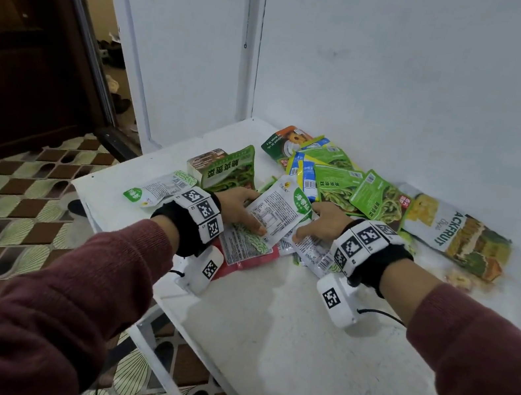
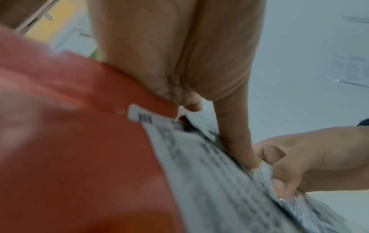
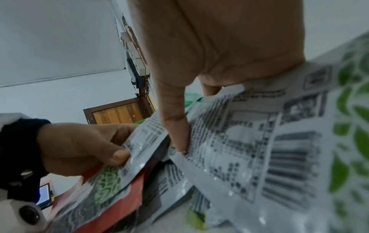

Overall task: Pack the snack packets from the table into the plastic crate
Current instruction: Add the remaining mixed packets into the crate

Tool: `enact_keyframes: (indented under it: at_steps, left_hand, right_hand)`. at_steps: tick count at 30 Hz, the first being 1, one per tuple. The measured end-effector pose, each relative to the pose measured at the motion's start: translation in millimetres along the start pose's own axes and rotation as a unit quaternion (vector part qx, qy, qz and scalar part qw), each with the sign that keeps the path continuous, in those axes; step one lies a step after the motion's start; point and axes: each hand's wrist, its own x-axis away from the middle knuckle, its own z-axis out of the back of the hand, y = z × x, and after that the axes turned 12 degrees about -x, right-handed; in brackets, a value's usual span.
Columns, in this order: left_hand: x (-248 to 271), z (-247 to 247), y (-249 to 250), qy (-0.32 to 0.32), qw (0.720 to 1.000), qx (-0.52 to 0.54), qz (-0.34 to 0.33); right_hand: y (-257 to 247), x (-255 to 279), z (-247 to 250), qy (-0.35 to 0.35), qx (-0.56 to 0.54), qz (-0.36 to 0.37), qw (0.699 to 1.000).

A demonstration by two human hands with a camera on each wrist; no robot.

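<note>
Snack packets lie heaped on a white table (image 1: 279,340). My left hand (image 1: 243,210) and right hand (image 1: 322,222) meet at the near edge of the heap. Each grips a bunch of white packets from its own side. A white packet with a green label (image 1: 280,206) lies on top between them. My left thumb (image 2: 235,145) pinches the printed white packets (image 2: 209,181) above a red packet (image 2: 89,141). My right thumb (image 3: 177,135) presses a white packet with a barcode (image 3: 279,149). The red packet (image 1: 251,262) lies under the bunch. No crate is in view.
Green packets (image 1: 341,183) and a jackfruit chips bag (image 1: 454,236) lie against the back wall. A green pouch (image 1: 232,171), a brown box (image 1: 204,161) and a white packet (image 1: 158,188) sit left, near the table's edge. Patterned floor (image 1: 10,188) lies beyond.
</note>
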Motion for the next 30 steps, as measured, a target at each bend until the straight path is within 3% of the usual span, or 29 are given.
enact_keyframes:
  at_steps: [18,30]
  left_hand:
    - [21,33,16,0.081,0.995,0.044,-0.047]
    - [48,75,74,0.146,0.970,0.092,-0.170]
  right_hand:
    - [-23,23,56,0.133,-0.041,0.069,0.988]
    - [-59,100,118,0.214,-0.149,0.105,0.960]
